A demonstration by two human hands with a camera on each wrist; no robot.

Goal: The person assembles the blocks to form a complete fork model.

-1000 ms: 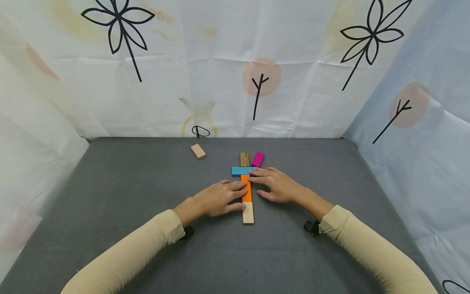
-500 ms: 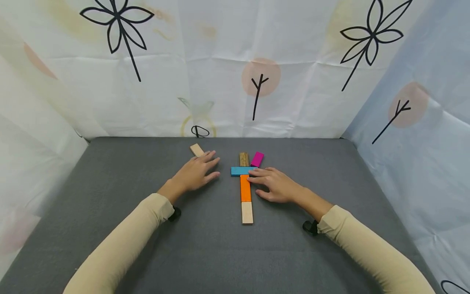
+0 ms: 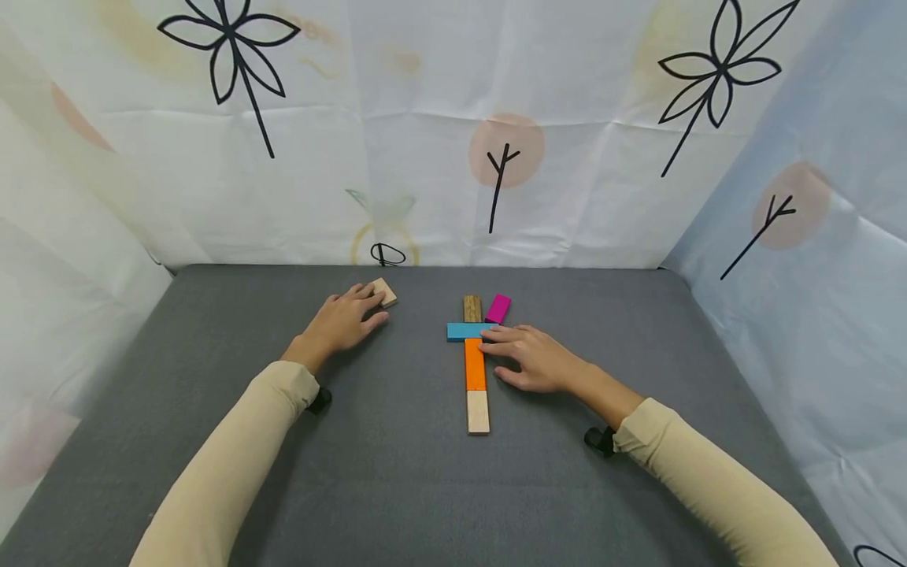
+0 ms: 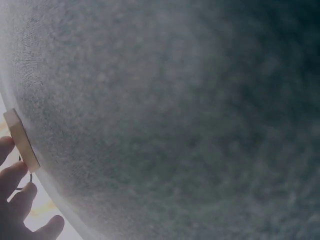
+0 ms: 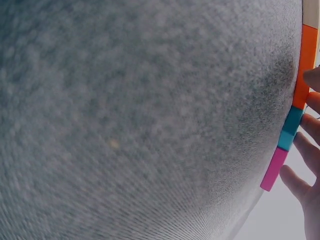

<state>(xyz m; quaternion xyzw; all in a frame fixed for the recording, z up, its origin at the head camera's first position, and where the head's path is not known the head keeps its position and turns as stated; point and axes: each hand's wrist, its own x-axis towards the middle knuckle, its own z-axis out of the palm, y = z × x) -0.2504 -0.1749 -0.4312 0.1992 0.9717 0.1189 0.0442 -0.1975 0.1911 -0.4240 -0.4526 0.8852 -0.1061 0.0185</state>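
My left hand (image 3: 343,319) reaches to the far left part of the table, its relaxed fingers at the near-left side of a pale wooden block (image 3: 385,292). In the left wrist view the fingertips overlap that wooden block (image 4: 21,142). My right hand (image 3: 534,358) rests with loosely spread fingers at the right end of a blue block (image 3: 464,331) and beside an orange block (image 3: 475,365). The blue block lies crosswise. Below the orange one, in line, lies another pale block (image 3: 478,413). Above the blue sit a brown grained block (image 3: 472,309) and a tilted magenta block (image 3: 498,308).
The blocks lie flat on a dark grey table (image 3: 397,488). A patterned white cloth (image 3: 411,142) hangs behind the table's far edge, with more cloth at both sides.
My left hand has left the orange and lower pale blocks and moved away and left to the separate pale block. My right hand has stayed in place.
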